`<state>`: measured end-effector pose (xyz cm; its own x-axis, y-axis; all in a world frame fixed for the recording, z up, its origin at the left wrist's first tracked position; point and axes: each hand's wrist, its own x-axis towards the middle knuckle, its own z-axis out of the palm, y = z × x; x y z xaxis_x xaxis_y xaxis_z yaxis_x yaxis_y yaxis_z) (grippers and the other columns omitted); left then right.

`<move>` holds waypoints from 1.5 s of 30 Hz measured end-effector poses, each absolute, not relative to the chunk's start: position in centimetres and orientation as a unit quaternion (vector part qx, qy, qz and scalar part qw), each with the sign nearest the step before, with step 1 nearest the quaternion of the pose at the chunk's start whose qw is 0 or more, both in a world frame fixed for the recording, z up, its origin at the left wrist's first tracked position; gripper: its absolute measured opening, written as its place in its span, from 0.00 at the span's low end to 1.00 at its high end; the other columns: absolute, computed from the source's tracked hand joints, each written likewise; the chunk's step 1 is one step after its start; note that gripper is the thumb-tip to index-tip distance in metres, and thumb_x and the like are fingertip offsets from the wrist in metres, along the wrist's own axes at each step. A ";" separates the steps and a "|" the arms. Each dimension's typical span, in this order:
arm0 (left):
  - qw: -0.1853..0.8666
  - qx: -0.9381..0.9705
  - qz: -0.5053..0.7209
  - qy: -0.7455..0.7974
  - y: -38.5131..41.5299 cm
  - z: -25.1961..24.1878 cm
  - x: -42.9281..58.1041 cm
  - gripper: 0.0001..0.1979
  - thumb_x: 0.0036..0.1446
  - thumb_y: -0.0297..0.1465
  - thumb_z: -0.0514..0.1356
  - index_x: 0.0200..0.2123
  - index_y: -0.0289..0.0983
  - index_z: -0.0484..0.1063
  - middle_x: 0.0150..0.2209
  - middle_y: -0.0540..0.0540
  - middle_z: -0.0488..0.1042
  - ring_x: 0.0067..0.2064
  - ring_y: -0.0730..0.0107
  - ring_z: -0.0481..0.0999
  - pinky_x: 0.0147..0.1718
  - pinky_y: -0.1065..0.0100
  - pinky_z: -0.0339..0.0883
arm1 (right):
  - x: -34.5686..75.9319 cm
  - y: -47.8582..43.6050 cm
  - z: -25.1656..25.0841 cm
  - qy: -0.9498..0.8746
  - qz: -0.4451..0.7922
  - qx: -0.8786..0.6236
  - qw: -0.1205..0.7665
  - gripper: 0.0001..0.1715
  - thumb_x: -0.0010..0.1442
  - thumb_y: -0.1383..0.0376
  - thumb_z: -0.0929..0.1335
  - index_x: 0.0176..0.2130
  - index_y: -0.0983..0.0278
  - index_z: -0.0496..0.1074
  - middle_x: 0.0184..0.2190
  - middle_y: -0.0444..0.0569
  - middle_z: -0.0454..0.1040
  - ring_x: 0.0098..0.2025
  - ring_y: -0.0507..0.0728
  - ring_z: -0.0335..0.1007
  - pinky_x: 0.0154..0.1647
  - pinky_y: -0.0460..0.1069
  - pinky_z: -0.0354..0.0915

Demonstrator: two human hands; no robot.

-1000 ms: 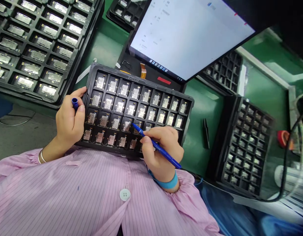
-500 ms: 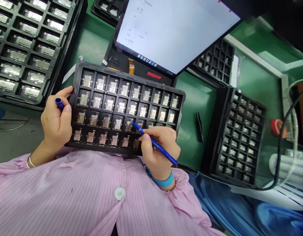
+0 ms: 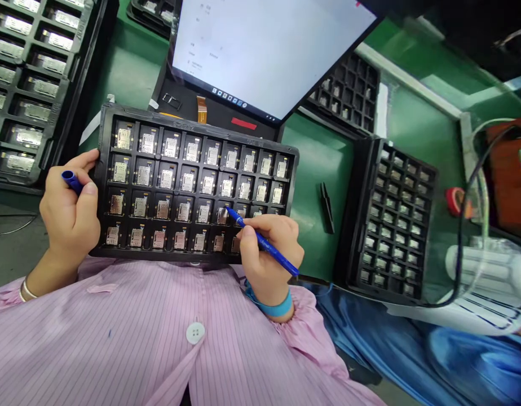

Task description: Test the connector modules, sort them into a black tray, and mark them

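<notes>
A black compartment tray (image 3: 193, 125) lies tilted before me, with a small silver-topped part in each visible cell. My right hand (image 3: 271, 254) holds a blue pen (image 3: 269, 248), its tip at a part (image 3: 222, 215) in the third row; the hand covers the tray's lower right cells. My left hand (image 3: 70, 217) is curled around a blue pen cap (image 3: 71, 181), and its index finger touches the tray's left edge.
A screen (image 3: 260, 51) stands behind the tray. Larger trays of parts lie at the left (image 3: 74, 96) and right (image 3: 357, 225). Black tweezers (image 3: 327, 208) rest on the green mat (image 3: 307, 169). Red tape (image 3: 455, 201) and cables are at the far right.
The whole view has shifted, so the scene sits further left. Against the tray, the pen tip has moved one cell to the right along the third row. My left hand keeps its hold.
</notes>
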<state>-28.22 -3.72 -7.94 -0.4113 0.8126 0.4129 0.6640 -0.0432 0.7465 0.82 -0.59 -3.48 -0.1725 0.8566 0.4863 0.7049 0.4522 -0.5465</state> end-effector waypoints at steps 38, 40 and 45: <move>0.041 0.529 0.518 0.670 -3.0 -8.2 -28.5 0.09 0.48 0.32 0.57 0.36 0.40 0.63 0.51 0.44 0.79 0.51 0.54 0.79 0.54 0.47 0.72 | 5.6 -1.2 -4.0 -0.688 0.032 -0.588 0.424 0.04 0.58 0.67 0.65 0.30 0.59 0.68 0.23 0.41 0.72 0.27 0.56 0.70 0.39 0.57 0.64; 0.036 0.524 0.510 0.681 -3.0 -8.4 -28.6 0.09 0.48 0.31 0.57 0.35 0.39 0.64 0.51 0.45 0.78 0.51 0.54 0.79 0.54 0.47 0.72 | 5.7 -1.0 -4.2 -0.687 0.027 -0.594 0.416 0.05 0.58 0.67 0.65 0.30 0.60 0.68 0.22 0.41 0.72 0.27 0.56 0.70 0.40 0.57 0.64; 0.035 0.527 0.509 0.679 -3.1 -8.6 -28.7 0.10 0.48 0.30 0.57 0.37 0.39 0.65 0.52 0.45 0.78 0.51 0.54 0.78 0.55 0.47 0.71 | 5.3 -0.8 -4.3 -0.708 0.028 -0.578 0.405 0.05 0.58 0.68 0.65 0.30 0.60 0.68 0.22 0.41 0.72 0.28 0.55 0.70 0.41 0.56 0.64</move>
